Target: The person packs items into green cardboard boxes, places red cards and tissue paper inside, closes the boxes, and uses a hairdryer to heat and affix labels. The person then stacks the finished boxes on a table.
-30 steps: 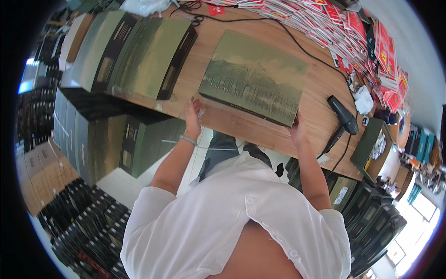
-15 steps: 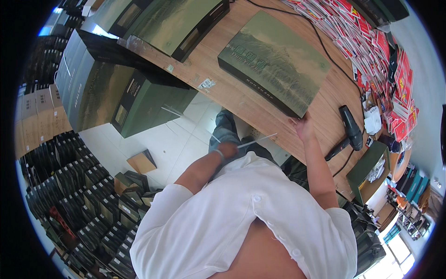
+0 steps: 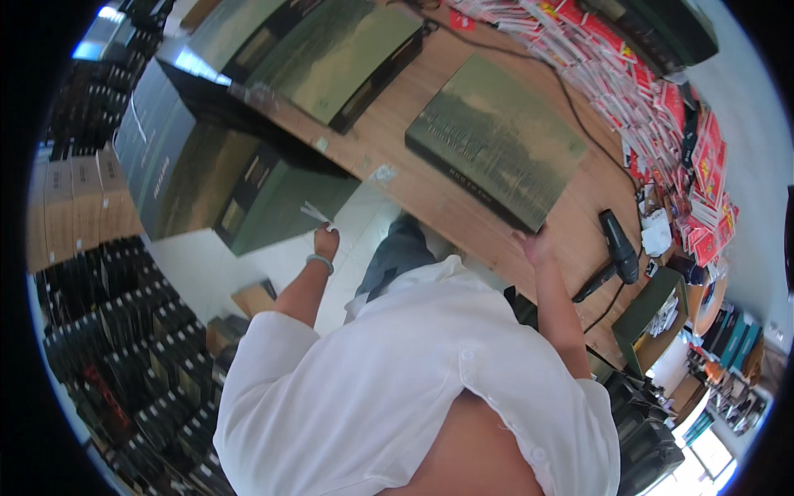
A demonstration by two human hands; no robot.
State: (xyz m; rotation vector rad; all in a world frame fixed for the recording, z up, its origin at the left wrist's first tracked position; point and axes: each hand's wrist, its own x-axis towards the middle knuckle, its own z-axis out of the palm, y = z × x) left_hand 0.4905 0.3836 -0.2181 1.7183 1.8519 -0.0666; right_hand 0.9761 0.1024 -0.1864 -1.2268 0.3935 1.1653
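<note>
1. Moved since half a second ago: left hand, from beside the legs out to the left, now low and left of the flat green box. Much as before: right hand, at that box's near right corner.
2. Left fingers curled in, thin pale strips right at the tips; cannot tell whether gripped. Right thumb apart from the other fingers, these partly hidden at the corner; firmness of contact impossible to tell.
3. Flat green box lying landscape side up on the wooden table, near its front edge.
4. Right of the box: black hair dryer, just beyond the right hand, with crumpled white paper farther over.
5. Behind the box: black cord, running between it and a broad heap of red-and-white packets.
6. Left of the box: larger landscape-printed boxes on the table; lower left, more big boxes, then brown cartons and dark stacked cases.
7. Containers: right of the box and nearer, open green container with white pieces inside. Flat green box closed, contents hidden.
</note>
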